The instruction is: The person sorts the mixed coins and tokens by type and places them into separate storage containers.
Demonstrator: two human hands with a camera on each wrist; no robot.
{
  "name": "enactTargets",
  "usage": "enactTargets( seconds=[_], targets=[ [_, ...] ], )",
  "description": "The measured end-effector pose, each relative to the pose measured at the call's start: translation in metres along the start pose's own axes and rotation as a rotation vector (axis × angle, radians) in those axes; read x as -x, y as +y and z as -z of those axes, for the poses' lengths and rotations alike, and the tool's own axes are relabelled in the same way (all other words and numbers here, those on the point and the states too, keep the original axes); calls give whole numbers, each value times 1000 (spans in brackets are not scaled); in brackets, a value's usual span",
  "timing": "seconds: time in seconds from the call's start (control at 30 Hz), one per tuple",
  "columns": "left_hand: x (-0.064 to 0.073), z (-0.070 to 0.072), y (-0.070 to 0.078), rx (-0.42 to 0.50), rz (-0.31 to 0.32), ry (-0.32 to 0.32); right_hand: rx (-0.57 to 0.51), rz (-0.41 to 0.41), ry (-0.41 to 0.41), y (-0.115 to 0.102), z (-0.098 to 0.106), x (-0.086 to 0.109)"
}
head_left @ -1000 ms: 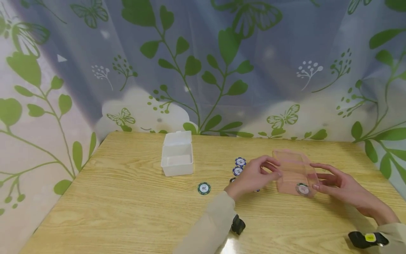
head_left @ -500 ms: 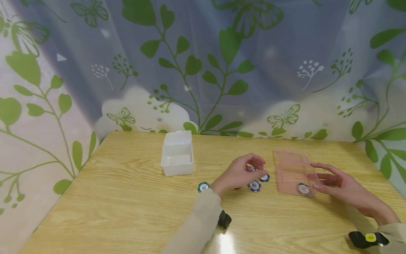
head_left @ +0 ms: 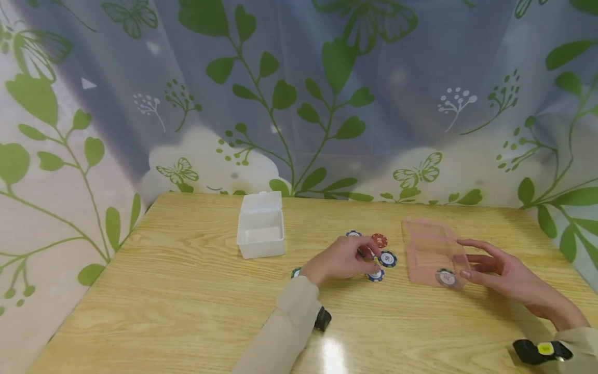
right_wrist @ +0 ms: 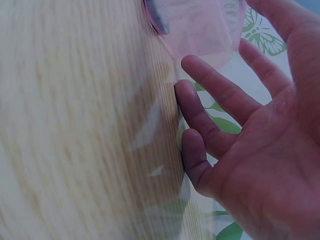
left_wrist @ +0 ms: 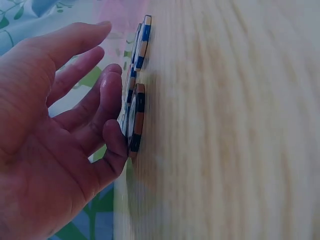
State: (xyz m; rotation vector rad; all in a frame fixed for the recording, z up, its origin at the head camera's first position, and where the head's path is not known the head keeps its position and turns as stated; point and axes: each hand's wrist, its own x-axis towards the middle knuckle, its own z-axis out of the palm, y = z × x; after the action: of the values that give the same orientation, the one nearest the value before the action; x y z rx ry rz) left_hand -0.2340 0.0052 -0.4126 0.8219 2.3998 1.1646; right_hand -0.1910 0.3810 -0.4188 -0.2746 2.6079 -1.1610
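My left hand [head_left: 344, 261] reaches over a cluster of poker chips on the table, fingers bent loosely with a gap between thumb and forefinger. In the left wrist view, the fingertips of this hand [left_wrist: 70, 110] are right at the edge of a black-and-tan chip [left_wrist: 136, 120]. A red chip [head_left: 379, 240] and blue chips [head_left: 387, 258] show around the fingers; part of the cluster is hidden. My right hand [head_left: 506, 272] touches the right side of a see-through pink box [head_left: 430, 254] with thumb and forefinger. Inside the box lies a dark green-edged chip [head_left: 446, 277].
A white box [head_left: 261, 249] with its lid raised stands at the back left. One green chip [head_left: 295, 272] lies apart, partly covered by my left wrist. Behind the wooden table [head_left: 163, 291] hangs a leaf-patterned cloth [head_left: 303, 104].
My left hand has moved from the pink box leftward to the chips, with its fingers now lower among them. The right hand and both boxes have stayed in place.
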Motion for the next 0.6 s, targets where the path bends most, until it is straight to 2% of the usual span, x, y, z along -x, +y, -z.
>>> enactTargets(
  seconds=[0.37, 0.6],
  targets=[
    [-5, -2, 1, -182, 26, -20, 7, -3, -5, -2, -1, -1],
    [-6, -4, 1, -224, 48, -39, 6, -2, -12, 0, -1, -1]
  ],
)
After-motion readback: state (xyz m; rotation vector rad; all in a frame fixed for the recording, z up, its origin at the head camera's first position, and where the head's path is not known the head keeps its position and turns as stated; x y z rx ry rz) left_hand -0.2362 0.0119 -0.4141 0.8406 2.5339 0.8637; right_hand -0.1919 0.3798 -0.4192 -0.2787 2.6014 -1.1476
